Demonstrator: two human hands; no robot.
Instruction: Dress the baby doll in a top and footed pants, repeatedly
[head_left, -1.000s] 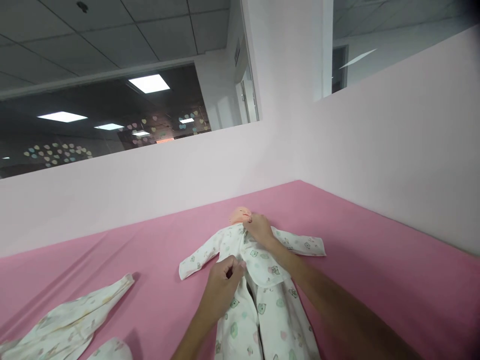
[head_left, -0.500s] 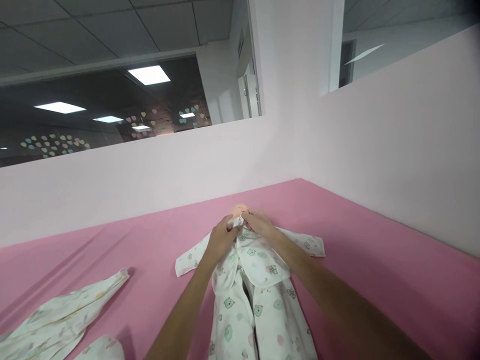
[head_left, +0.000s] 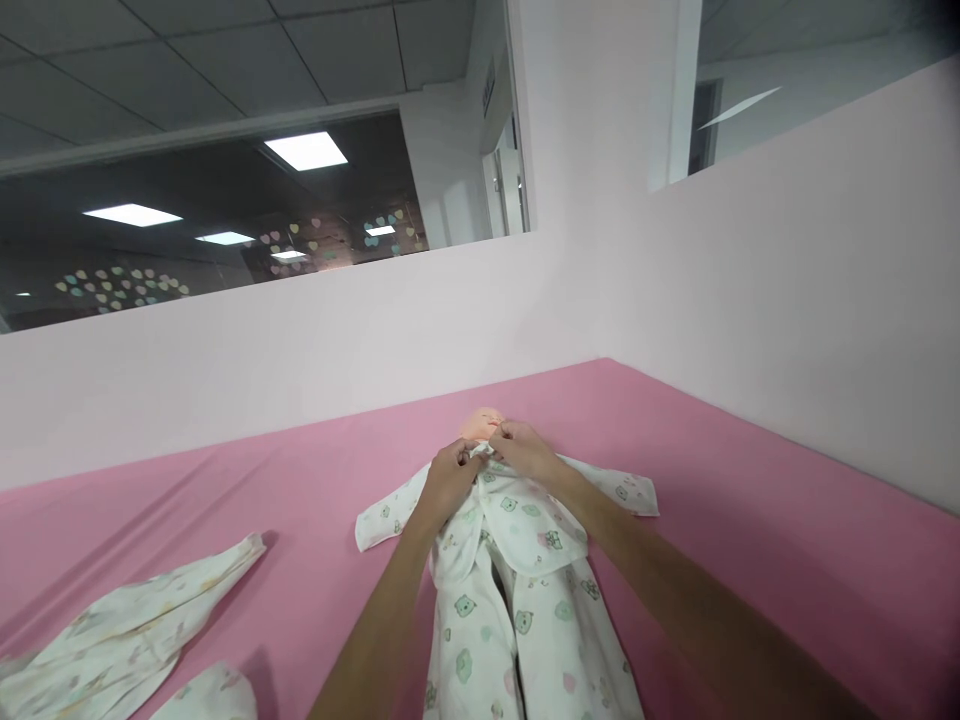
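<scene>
A baby doll (head_left: 482, 421) lies on its back on the pink sheet (head_left: 750, 520), dressed in a white romper printed with small bears (head_left: 517, 580). Only the top of its head shows beyond my hands. My left hand (head_left: 450, 473) pinches the romper's collar at the doll's neck, fingers closed on the cloth. My right hand (head_left: 525, 450) is closed on the collar's other side, touching the left hand. The romper's sleeves spread out to both sides and its front gapes open lower down.
A second printed white garment (head_left: 127, 635) lies crumpled at the lower left of the sheet. Pale pink partition walls (head_left: 787, 300) enclose the sheet at the back and right, meeting in a corner beyond the doll. Windows above show a dark room with ceiling lights.
My left hand moved up from the romper's midsection to the collar and met my right hand there. Both now pinch the cloth at the neck. The doll's face became covered.
</scene>
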